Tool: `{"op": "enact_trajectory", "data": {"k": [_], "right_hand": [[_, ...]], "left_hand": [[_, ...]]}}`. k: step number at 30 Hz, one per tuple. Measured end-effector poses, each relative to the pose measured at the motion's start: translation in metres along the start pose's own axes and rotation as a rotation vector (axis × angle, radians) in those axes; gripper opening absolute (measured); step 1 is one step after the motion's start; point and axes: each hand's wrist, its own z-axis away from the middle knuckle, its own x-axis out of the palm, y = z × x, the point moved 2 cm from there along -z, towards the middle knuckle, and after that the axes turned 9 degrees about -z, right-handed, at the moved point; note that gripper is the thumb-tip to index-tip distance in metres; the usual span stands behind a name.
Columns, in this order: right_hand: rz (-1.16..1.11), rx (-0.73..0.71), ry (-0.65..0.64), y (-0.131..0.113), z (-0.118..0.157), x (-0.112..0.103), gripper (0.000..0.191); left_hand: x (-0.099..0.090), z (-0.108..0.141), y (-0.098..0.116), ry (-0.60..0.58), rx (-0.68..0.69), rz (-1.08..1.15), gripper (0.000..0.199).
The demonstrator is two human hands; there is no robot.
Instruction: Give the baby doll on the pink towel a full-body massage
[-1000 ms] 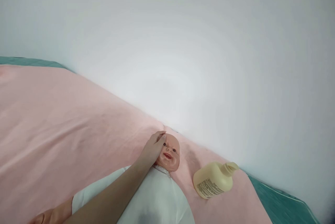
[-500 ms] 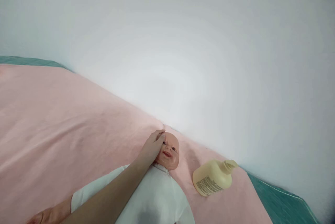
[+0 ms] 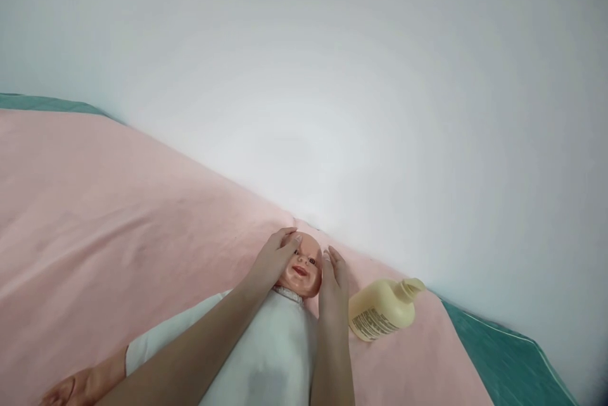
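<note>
A baby doll (image 3: 280,342) in a white top lies on its back on a pink cloth, its face turned up. My left hand (image 3: 274,255) rests on the left side of the doll's head, open, with its thumb near the eye. Along the other side of the head is my right hand (image 3: 334,273), open, its fingers slightly bent beside the cheek. A yellow pump bottle (image 3: 384,310) stands just right of my right hand, tilted in view, with printed text on its side.
The pink cloth (image 3: 118,203) covers the surface, with green material (image 3: 508,349) showing at the right and far left corners. A pale wall (image 3: 304,76) rises behind the doll and bottle.
My right hand has come into view and moved up beside the doll's head. My left hand stays on the head. The whole view has shifted slightly.
</note>
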Motion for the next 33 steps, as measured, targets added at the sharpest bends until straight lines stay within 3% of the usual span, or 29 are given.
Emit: {"op": "enact_trajectory", "data": {"k": [9,16,25,33], "right_hand": [[-0.326,0.215,-0.057,0.011,0.002,0.011,0.061],[-0.386,0.224,-0.024,0.015,-0.002,0.011,0.061],[-0.416,0.19,0.019,0.013,-0.002,0.013,0.046],[-0.357,0.175,-0.053,0.013,0.001,0.011,0.051]], "left_hand": [[-0.002,0.006,0.013,-0.026,-0.026,-0.037,0.04],[0.0,0.005,0.01,-0.015,-0.014,-0.021,0.041],[0.0,0.004,0.007,0.042,-0.007,-0.027,0.034],[0.001,0.002,0.004,-0.002,0.021,-0.005,0.04]]}}
